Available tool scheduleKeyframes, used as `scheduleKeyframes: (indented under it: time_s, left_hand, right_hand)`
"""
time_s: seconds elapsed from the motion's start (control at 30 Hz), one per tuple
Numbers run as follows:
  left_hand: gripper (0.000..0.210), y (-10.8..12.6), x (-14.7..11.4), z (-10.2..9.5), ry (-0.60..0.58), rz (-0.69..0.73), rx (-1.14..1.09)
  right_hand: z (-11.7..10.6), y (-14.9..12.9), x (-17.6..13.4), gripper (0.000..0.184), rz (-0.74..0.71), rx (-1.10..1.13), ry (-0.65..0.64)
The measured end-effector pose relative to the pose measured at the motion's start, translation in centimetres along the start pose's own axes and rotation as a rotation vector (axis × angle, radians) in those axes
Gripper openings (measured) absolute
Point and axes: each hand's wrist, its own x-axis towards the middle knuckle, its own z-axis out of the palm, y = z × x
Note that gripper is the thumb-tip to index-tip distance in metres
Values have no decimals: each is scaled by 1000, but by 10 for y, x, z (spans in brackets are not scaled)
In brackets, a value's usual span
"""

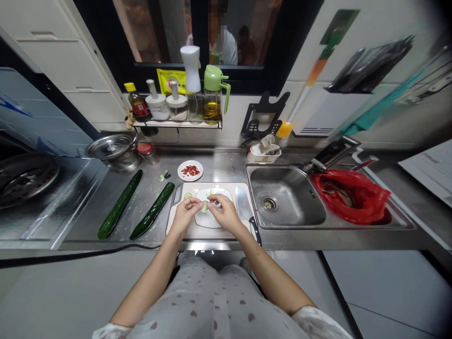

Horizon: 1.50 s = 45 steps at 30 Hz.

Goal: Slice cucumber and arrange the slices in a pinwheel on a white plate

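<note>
Between the fingertips of both hands is a thin, pale green cucumber slice (204, 206). My left hand (186, 213) pinches it from one side, and my right hand (225, 213) from the other. Below them a white plate (209, 220) rests on a light cutting board (192, 231). More pale slices show near the plate's far edge, partly hidden by my fingers; another slice (188, 195) lies at its left. A kitchen knife (243, 203) with a black handle lies along the board's right side. Two whole cucumbers (152, 210) lie left of the board.
A small white dish (190, 171) of chopped red pieces stands behind the board. To the right are the sink (287, 197) and a red plastic bag (353, 197). A lidded pot (115, 153) stands back left, under a condiment shelf (176, 124). Someone shows at the window.
</note>
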Motion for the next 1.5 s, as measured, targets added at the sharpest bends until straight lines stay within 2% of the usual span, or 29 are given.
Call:
scheduleKeyframes:
  time_s: [0.17, 0.3, 0.57, 0.73, 0.93, 1.23, 1.37, 1.5]
  left_hand:
    - [33, 6, -3, 6, -40, 18, -49]
    - [37, 5, -5, 5, 42, 27, -44]
    - [53, 10, -8, 9, -43, -158, -66]
    - [54, 17, -7, 14, -32, -174, -98]
    - [55, 14, -6, 16, -14, -127, -165]
    - [54, 1, 1, 19, -65, -81, -266]
    - [48, -12, 8, 25, -96, -92, -233]
    - [44, -35, 15, 31, -126, -133, -187]
  right_hand:
    - [0, -3, 3, 14, -47, 18, -3]
    - [-2, 0, 3, 12, -86, 32, 27]
    - [-11, 2, 1, 15, -231, -22, 33]
    - [-12, 5, -3, 17, -280, -30, -3]
    - [-11, 9, -6, 16, -237, -41, -21]
    - [-7, 20, -10, 11, -93, 23, -2]
    - [-8, 31, -13, 10, -7, -1, -23]
    - [-9, 46, -20, 11, 61, -99, -94]
